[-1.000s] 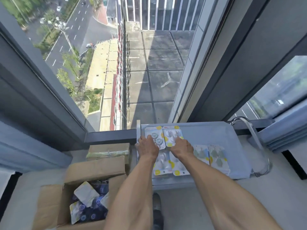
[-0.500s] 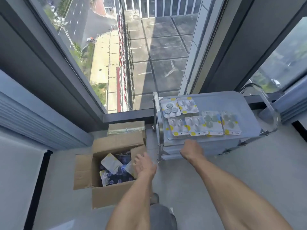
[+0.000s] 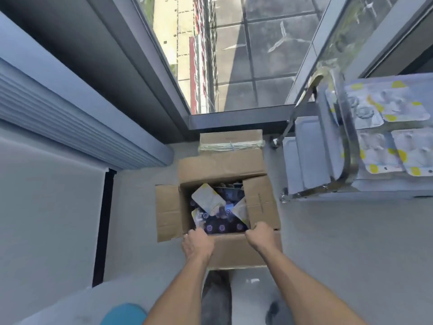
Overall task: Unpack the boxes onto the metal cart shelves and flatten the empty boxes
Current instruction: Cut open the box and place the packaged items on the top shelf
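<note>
An open cardboard box stands on the floor below me, its flaps spread out. Inside lie several blister packs, white-backed and dark blue. My left hand and my right hand are both at the box's near rim, fingers curled over the edge. The right hand sits at the corner by the right flap. The metal cart stands at the right, with several yellow-dotted blister packs laid flat on its top shelf.
A second, closed box tied with string stands behind the open one, against the window frame. A ribbed grey unit runs along the left. A blue object lies at the bottom left. My foot is just behind the box.
Both hands left the packs on the cart's top shelf and came down to the open box's near rim. My view swung left and down, so the cart now sits at the right edge.
</note>
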